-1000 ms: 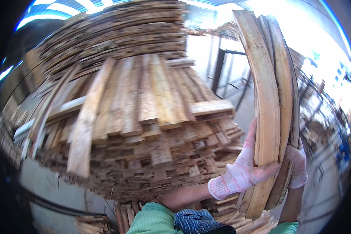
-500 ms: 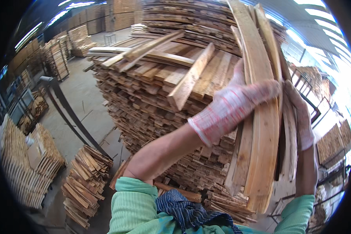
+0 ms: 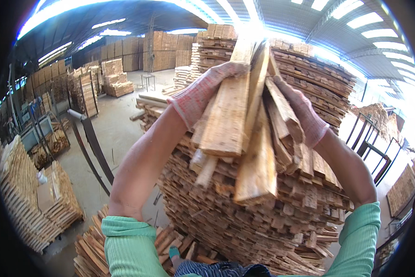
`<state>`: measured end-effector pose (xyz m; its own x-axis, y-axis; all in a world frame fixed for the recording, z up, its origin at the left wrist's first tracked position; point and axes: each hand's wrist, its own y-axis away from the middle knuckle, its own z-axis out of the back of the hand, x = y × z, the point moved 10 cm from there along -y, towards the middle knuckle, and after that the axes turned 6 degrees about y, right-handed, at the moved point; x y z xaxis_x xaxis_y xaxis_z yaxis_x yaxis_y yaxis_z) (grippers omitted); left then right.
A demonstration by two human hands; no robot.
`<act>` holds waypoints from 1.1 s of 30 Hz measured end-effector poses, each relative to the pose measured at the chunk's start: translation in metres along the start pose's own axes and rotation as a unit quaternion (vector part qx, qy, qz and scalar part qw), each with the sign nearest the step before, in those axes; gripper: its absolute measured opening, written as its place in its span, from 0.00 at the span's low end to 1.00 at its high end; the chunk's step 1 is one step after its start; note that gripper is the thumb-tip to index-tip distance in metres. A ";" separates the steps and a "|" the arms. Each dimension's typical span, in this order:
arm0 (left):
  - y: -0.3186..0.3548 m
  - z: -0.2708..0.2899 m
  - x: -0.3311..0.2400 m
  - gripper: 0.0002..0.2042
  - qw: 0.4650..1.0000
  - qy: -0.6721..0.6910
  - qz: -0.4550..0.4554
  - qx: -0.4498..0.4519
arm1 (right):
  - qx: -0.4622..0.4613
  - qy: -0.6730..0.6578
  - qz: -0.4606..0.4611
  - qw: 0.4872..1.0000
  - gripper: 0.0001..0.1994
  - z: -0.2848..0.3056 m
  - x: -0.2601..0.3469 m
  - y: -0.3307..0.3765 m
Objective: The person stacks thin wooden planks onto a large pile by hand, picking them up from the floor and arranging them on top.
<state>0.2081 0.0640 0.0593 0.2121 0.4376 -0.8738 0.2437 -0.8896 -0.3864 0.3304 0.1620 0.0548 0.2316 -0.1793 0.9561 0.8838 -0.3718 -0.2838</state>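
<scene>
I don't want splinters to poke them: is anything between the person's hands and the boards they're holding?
Yes, pinkish gloves on the left hand and right hand, which hold the boards from either side. Nothing else visible comes between.

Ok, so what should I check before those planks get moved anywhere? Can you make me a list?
1. Left hand on the bundle: ok, gloved and gripping its left side.
2. Right hand on the bundle: ok, gloved and against its right side.
3. Near ends of the planks lined up: not ok, they stick out unevenly and fan apart.
4. Bundle's weight resting on the big wood stack behind it: cannot tell from this angle.
5. Far ends of the planks in plain sight: not ok, bright glare washes them out.
6. Floor by the person free of loose wood: not ok, wood pieces lie low at the left.
</scene>
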 end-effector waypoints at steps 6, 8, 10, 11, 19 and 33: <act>-0.041 0.129 -0.039 0.26 0.996 0.059 0.044 0.041 | -0.049 -0.053 -0.060 0.996 0.23 -0.073 -0.030 -0.118; -0.053 0.175 -0.040 0.28 0.995 0.045 0.085 0.036 | -0.032 -0.058 -0.052 0.996 0.22 -0.091 -0.046 -0.166; -0.069 0.204 -0.034 0.29 0.995 -0.015 0.092 0.022 | -0.054 -0.053 -0.105 0.992 0.21 -0.078 -0.077 -0.211; -0.075 0.232 -0.033 0.29 0.988 -0.091 0.124 -0.031 | -0.080 -0.048 -0.149 0.984 0.21 -0.079 -0.095 -0.234; -0.100 0.341 -0.011 0.30 0.925 -0.333 0.162 -0.082 | 0.010 0.169 -0.234 0.957 0.24 -0.083 -0.138 -0.280; -0.106 0.353 -0.006 0.43 0.542 -0.798 0.263 -0.033 | -0.003 0.366 -0.240 0.899 0.17 -0.067 -0.121 -0.300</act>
<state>-0.1529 0.1090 0.0013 -0.8063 -0.5911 -0.0220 0.5911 -0.8066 0.0046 0.0096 0.2346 0.0192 -0.5074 -0.5477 0.6652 0.8077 -0.5713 0.1457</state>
